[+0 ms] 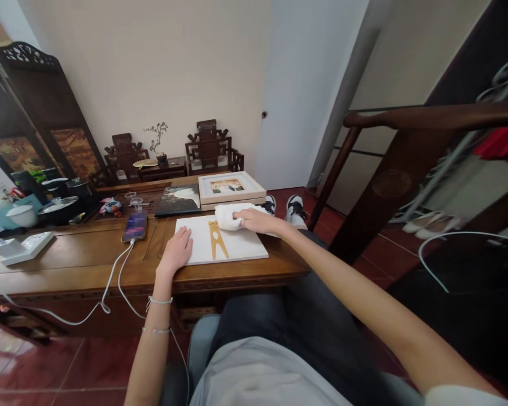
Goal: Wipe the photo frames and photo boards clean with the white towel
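A white flat board (237,242) lies face down on the wooden table (76,259), with a tan wooden stand piece (217,239) on its back. My left hand (176,248) rests flat on the board's left edge, fingers stretched out. My right hand (256,220) presses a white cloth (228,217) against the board's far right corner, fingers curled over it.
A white picture frame (231,186) and a dark print (178,200) lie behind the board. A phone (134,225) with a white cable (110,287) sits to the left, beside a white power strip (25,248), bowls and pots. A wooden chair arm (406,121) stands at right.
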A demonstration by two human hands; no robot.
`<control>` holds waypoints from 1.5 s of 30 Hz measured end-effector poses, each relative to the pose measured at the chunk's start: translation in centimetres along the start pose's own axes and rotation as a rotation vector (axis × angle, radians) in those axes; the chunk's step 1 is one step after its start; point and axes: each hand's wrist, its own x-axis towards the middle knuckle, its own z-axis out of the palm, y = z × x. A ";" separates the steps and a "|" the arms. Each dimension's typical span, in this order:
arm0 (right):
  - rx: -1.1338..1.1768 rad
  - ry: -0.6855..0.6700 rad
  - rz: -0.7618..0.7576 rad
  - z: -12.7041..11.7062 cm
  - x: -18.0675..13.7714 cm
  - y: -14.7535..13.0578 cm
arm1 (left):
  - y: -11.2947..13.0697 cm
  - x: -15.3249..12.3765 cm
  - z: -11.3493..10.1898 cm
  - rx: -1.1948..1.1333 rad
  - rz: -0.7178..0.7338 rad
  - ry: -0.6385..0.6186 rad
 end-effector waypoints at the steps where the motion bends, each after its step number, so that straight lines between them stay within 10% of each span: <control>1: -0.006 -0.019 -0.027 -0.1 -1.4 -0.5 | -0.1 0.0 0.1 0.000 0.002 0.003; 10: 0.098 -0.166 -0.205 -1.7 -11.2 -3.8 | -0.4 0.0 0.5 -0.012 0.022 0.024; 22: 0.014 0.098 0.082 1.8 3.1 -2.1 | 0.1 -0.1 -0.2 -0.021 0.006 0.006; 28: -0.029 0.135 0.022 5.0 -0.4 -6.0 | -0.1 -0.1 0.1 -0.014 0.013 -0.004; 35: 0.110 -0.101 -0.287 2.5 -7.9 -7.3 | -0.5 -0.1 0.7 -0.018 0.031 0.019; 45: -0.047 0.075 -0.038 4.4 3.8 -5.9 | -0.8 0.2 0.8 -0.022 0.036 0.025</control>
